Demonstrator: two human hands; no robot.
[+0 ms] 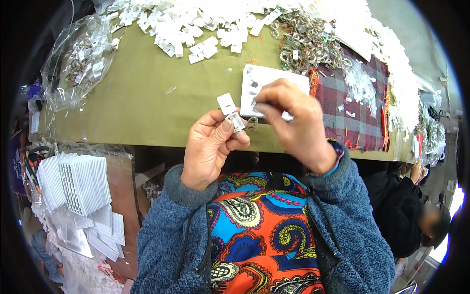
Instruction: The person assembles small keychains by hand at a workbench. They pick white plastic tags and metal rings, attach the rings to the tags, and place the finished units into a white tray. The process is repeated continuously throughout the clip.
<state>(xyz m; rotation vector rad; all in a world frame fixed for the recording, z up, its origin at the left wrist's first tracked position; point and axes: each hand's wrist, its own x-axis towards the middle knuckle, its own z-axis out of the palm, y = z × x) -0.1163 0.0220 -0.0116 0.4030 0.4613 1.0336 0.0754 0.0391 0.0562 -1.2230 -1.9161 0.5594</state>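
Observation:
My left hand [210, 144] pinches a small white plastic case [235, 121] between thumb and fingers. Its lid stands open, tilted up and away from me. A short loop of thin wire [252, 123] sticks out beside the fingertips. My right hand [293, 115], slightly blurred, reaches over a white tray [264, 73] with small round dark and grey spots on it. Its fingers are curled together at the tray's near part; what the fingertips pinch is hidden. A small white piece [287, 116] shows under the curled fingers.
Heaped white plastic cases [203, 49] line the table's far side, beside a pile of coiled wires [313, 39]. A plaid cloth [338, 93] lies to the right. Far left sits a clear bag [81, 61] of parts. Stacked white trays [83, 183] stand lower left; another person [401, 210] works at right.

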